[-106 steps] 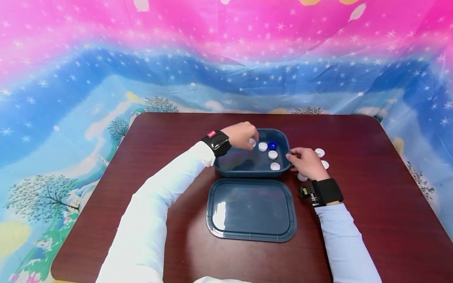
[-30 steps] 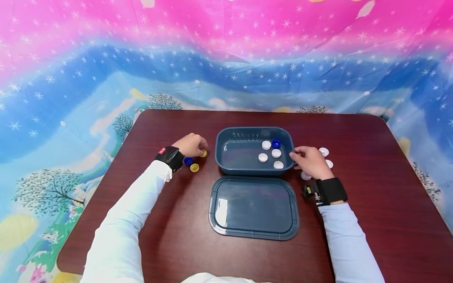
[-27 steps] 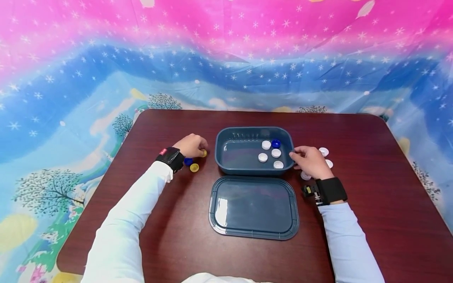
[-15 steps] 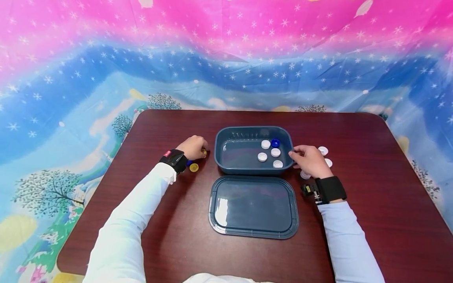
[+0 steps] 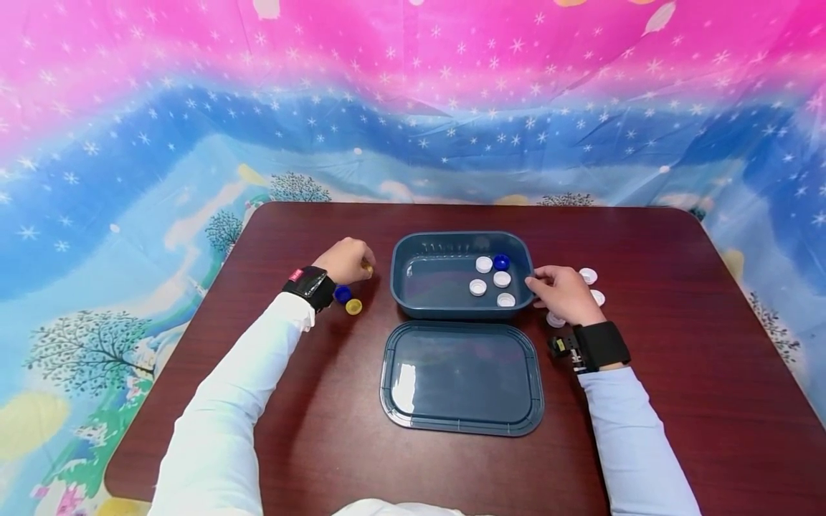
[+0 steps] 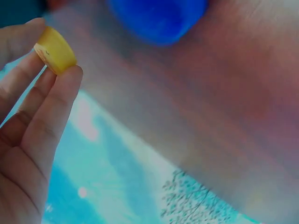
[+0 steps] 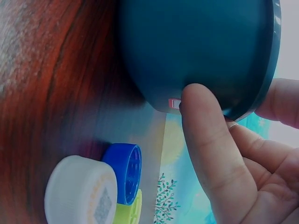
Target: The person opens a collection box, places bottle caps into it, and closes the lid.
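Note:
My left hand (image 5: 345,261) pinches a yellow bottle cap (image 6: 57,50) between thumb and fingertips, left of the dark blue-grey plastic box (image 5: 463,313). Below that hand a blue cap (image 5: 343,294) and another yellow cap (image 5: 353,307) lie on the table. At the box's right end, my right hand (image 5: 566,294) grips the rim; in the right wrist view one finger (image 7: 205,135) presses the outer wall and the thumb is over the edge. Inside the box are several white caps (image 5: 484,264) and one blue cap (image 5: 501,262), toward the right side.
A matching lid (image 5: 462,376) lies flat in front of the box. Right of it, partly behind my right hand, are white caps (image 5: 588,276); the right wrist view also shows a blue cap (image 7: 127,172) and a yellow-green cap (image 7: 131,210) there. A printed cloth hangs behind the table.
A white cap that my left hand held over the box now lies in it. The left hand moved left to the table caps and has raised a yellow one. My right hand stayed at the rim.

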